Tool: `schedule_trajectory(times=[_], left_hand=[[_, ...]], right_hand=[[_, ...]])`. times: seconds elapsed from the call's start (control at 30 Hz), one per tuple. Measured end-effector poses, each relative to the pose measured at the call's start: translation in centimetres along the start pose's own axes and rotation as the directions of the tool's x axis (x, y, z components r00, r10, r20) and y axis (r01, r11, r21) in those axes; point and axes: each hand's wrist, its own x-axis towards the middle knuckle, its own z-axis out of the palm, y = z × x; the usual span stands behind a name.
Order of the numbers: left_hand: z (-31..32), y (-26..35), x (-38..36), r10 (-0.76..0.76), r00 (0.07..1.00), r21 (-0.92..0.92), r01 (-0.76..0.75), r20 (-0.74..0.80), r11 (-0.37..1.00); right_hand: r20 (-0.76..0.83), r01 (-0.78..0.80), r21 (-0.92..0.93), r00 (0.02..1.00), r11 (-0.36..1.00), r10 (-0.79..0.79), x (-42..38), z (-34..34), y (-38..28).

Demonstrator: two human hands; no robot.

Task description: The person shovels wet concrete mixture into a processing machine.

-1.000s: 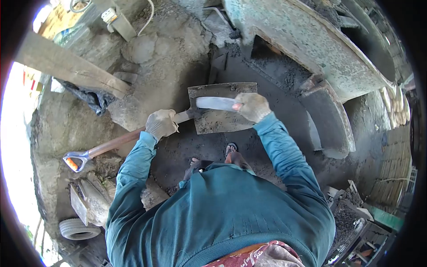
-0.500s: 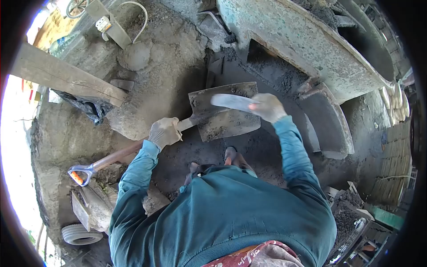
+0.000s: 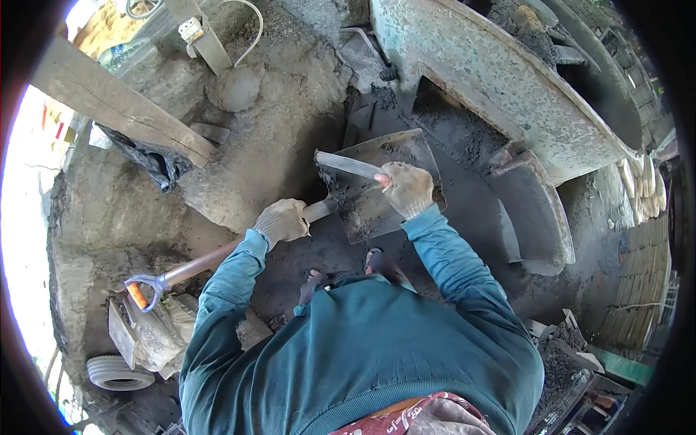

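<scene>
Gloved and closed, my left hand grips the shaft of a shovel close to its blade. The blade is broad and flat, with dark wet material smeared on it. The blue D-shaped handle with an orange grip sticks out at the lower left. My right hand, also gloved, is wrapped round a flat pale strip that looks like a scraper. Its free end points left and overlaps the blade's upper left corner in this view.
A large mixing drum with worn green paint stands at the upper right, its lower opening holding dark material. A curved metal piece sits below it. At left are a wooden post, a black plastic bag and a tyre.
My right hand has moved left and down, bringing the strip across the blade toward its left side. The shovel has shifted slightly right, and its blade is turned a little.
</scene>
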Motion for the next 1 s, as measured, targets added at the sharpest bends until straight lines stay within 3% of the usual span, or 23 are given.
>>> schedule_trajectory(times=[0.03, 0.17, 0.27, 0.3, 0.43, 0.47, 0.53, 0.63, 0.73, 0.87, 0.9, 0.93, 1.0], left_hand=[[0.2, -0.5, -0.1, -0.001, 1.0, -0.009, 0.001, -0.014, 1.0], [1.0, -1.6, -1.3, 0.006, 1.0, -0.001, -0.006, -0.02, 1.0], [1.1, -0.4, -0.8, -0.092, 0.995, -0.079, 0.094, 0.027, 0.992], [1.2, -0.1, -0.6, -0.103, 0.995, -0.073, 0.103, 0.009, 0.992], [1.9, -0.2, -1.1, -0.099, 0.988, -0.04, 0.095, -0.119, 0.995], [2.1, -0.4, -1.6, -0.084, 0.983, -0.026, 0.08, -0.163, 0.996], [2.4, -0.3, -2.1, -0.062, 0.982, -0.027, 0.058, -0.177, 0.998], [3.1, 1.1, -2.1, -0.026, 0.977, -0.014, 0.024, -0.212, 1.0], [2.8, 1.4, -2.4, -0.03, 0.964, 0.027, 0.038, -0.266, 0.999], [2.5, 0.6, -3.1, -0.019, 0.936, 0.078, 0.049, -0.352, 0.996], [2.3, 0.7, -2.8, -0.009, 0.934, 0.082, 0.04, -0.357, 0.996], [2.0, 1.0, -2.3, 0.004, 0.934, 0.088, 0.029, -0.358, 0.996], [1.6, 1.8, -1.8, 0.007, 0.937, 0.095, 0.027, -0.349, 0.995]], right_hand=[[0.002, -0.017, 0.057, 1.0, 0.998, 0.017, -0.1, -0.7, 0.5], [-0.027, -0.02, -0.102, 0.999, 0.995, 0.017, -2.1, -4.0, 5.4], [-0.019, -0.048, -0.101, 0.999, 0.994, 0.046, -1.6, -3.1, 2.1], [0.037, -0.125, -0.084, 0.991, 0.989, 0.128, -1.6, -2.0, 1.4], [0.169, -0.213, -0.007, 0.963, 0.977, 0.211, -0.9, -0.8, 3.8], [0.182, -0.176, 0.085, 0.971, 0.981, 0.158, -0.5, -1.8, 5.2], [0.397, -0.219, 0.086, 0.902, 0.972, 0.168, 0.8, -3.4, 6.1], [0.464, -0.202, 0.178, 0.88, 0.963, 0.099, 1.6, -1.1, 2.1], [0.488, -0.074, 0.228, 0.872, 0.971, -0.048, 1.9, -0.9, 3.3], [0.67, -0.29, 0.148, 0.733, 0.946, 0.12, 1.6, -5.7, 8.9], [0.626, -0.075, 0.115, 0.78, 0.991, -0.014, 0.8, -4.8, 8.2], [0.584, -0.042, 0.217, 0.806, 0.975, -0.095, 0.3, -4.1, 5.8], [0.618, -0.283, 0.285, 0.784, 0.916, 0.05, -1.1, -2.7, 1.4]])
